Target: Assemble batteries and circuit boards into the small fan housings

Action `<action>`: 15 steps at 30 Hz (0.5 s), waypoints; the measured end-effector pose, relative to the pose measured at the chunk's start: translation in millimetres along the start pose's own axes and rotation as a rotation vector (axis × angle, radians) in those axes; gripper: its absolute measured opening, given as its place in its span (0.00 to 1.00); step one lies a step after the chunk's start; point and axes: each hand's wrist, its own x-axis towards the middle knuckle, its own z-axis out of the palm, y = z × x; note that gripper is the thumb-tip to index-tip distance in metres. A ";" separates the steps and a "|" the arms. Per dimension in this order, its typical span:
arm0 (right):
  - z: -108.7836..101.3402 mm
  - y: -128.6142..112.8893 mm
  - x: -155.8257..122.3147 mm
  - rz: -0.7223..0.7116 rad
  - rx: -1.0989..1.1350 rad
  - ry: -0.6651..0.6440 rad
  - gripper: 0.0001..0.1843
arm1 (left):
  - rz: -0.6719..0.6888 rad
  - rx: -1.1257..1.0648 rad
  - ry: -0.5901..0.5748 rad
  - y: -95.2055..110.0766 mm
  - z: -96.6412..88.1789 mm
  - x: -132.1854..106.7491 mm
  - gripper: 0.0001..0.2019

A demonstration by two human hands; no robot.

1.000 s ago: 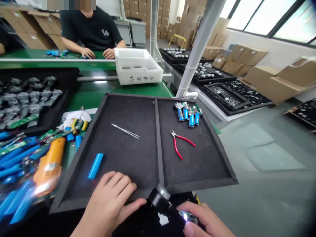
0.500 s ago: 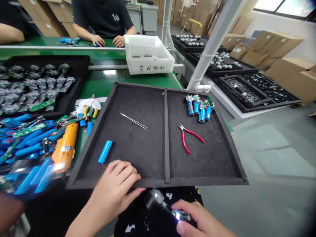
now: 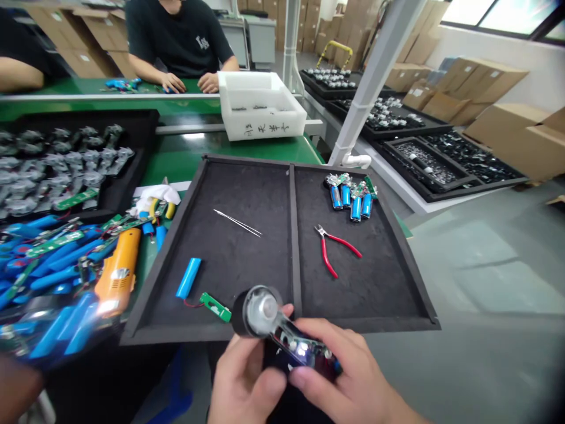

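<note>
A black torch (image 3: 282,335) with a clear round lens and a lit LED is gripped in 2 hands just above the near edge of a black foam-lined tray (image 3: 291,235): the left hand (image 3: 245,377) curls under the lens end, and the right hand (image 3: 339,371) wraps the body, fingers pressed together. In the tray's left compartment, a blue cell (image 3: 188,278) wired to a green circuit board (image 3: 215,307) lies near the torch, with tweezers (image 3: 237,223) beyond. The right compartment holds red-handled side cutters (image 3: 333,250) and a cluster of blue cells (image 3: 351,197), and an orange handheld device (image 3: 118,272) lies on the green worktop (image 3: 185,156) left of the tray
</note>
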 end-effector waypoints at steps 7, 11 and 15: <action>-4.0 -18.3 32.8 0.009 0.076 -0.045 0.27 | 0.005 -0.162 0.087 23.5 30.6 37.0 0.13; -0.1 -14.8 42.4 -0.049 0.271 -0.039 0.32 | 0.038 -0.332 0.098 41.6 27.4 58.7 0.12; 2.8 -8.3 52.7 -0.072 0.264 -0.024 0.35 | 0.125 -0.278 0.112 58.8 20.8 76.5 0.12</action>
